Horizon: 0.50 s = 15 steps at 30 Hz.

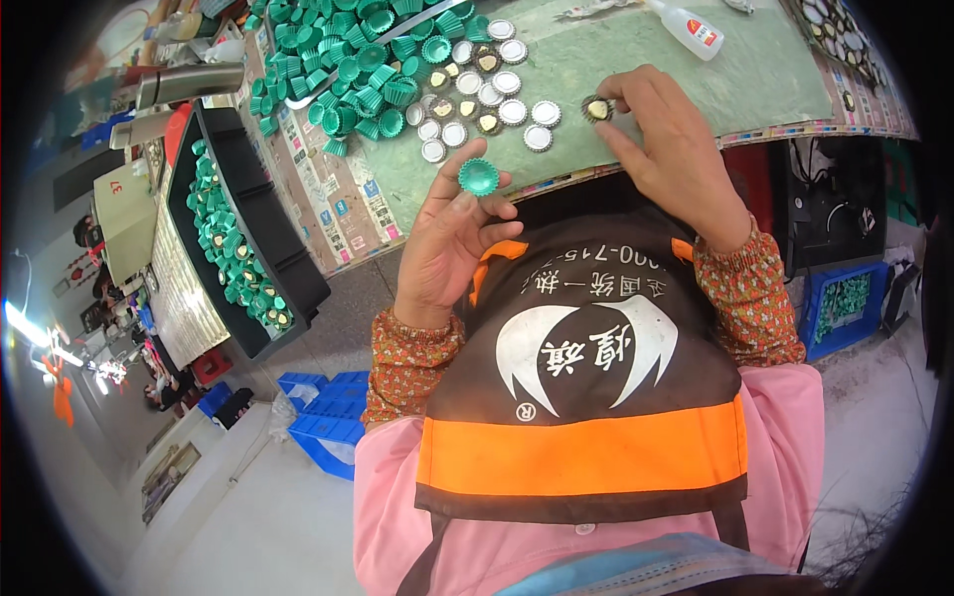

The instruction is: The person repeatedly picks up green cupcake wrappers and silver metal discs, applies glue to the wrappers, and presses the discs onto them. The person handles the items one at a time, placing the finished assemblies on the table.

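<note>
My left hand (442, 238) pinches a small green fluted cup (479, 177), its hollow side facing up, just over the table's near edge. Between thumb and fingertips of my right hand (676, 149) is a dark crimped bottle cap (596, 108) with a pale cream patch inside. The two held pieces are apart. On the table past my left hand lie loose silver-white bottle caps (507, 82), mixed with several dark ones (488, 121) that show cream patches. A large heap of green fluted cups (348, 70) covers the table's far left.
A white squeeze bottle (691, 30) lies at the far side of the green-topped table (616, 50). More caps fill a container (845, 40) at far right. On the left, a black tray (263, 189) holds green pieces. Blue crates (343, 412) stand lower left and right (813, 333).
</note>
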{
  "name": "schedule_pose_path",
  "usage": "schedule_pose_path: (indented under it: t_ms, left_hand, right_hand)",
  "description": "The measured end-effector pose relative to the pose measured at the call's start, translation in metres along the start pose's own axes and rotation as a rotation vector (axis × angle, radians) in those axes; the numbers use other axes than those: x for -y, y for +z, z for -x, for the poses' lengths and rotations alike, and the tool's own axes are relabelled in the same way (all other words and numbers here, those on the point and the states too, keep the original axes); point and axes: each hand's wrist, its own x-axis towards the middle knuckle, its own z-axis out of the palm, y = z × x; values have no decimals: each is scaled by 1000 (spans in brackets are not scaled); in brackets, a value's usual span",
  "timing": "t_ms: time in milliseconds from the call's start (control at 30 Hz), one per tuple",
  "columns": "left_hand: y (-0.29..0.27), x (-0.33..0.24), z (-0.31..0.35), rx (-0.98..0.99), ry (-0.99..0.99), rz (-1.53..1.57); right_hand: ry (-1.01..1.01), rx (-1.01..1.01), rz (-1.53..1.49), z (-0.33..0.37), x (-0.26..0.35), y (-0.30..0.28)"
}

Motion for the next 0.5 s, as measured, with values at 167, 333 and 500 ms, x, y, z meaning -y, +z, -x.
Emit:
schedule_pose_path:
  t_ms: [167, 333, 500]
  left_hand:
    - [-7, 6, 0, 18, -40, 20]
    - [4, 11, 2, -55, -29, -51]
    - [7, 15, 7, -40, -10, -138]
  right_hand:
    - [-78, 88, -305, 2, 45, 5]
    - [-82, 100, -328, 4, 69, 18]
    - [-100, 52, -232, 11, 73, 34]
